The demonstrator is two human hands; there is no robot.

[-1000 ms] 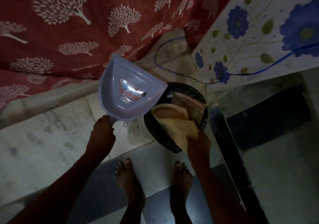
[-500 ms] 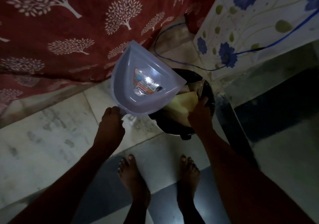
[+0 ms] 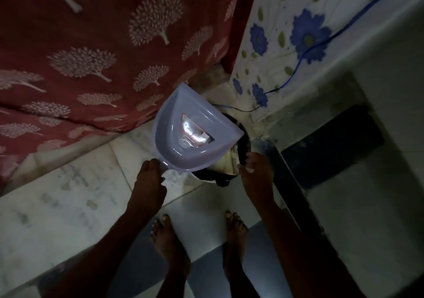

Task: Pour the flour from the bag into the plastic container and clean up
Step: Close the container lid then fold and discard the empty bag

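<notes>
A pale lilac plastic dustpan (image 3: 195, 135) with a shiny label in its middle is tilted over a black-lined dustbin (image 3: 243, 146) on the floor. My left hand (image 3: 150, 178) grips the dustpan's handle at its lower left corner. A tan flour bag (image 3: 226, 164) lies crumpled inside the bin, mostly hidden under the dustpan. At the bin's near right rim, my right hand (image 3: 257, 174) has its fingers on the bag and the liner; the fingers are blurred.
A red curtain with white tree prints (image 3: 103, 52) hangs at the left and back. A white flowered surface (image 3: 298, 34) with a blue cable (image 3: 321, 43) stands at the right. A dark opening (image 3: 332, 146) lies right of the bin. My bare feet (image 3: 199, 247) stand on pale floor tiles.
The dustpan has swung further over the bin and covers most of it. My right hand has pushed the flour bag down into the bin and moved to its near right rim.
</notes>
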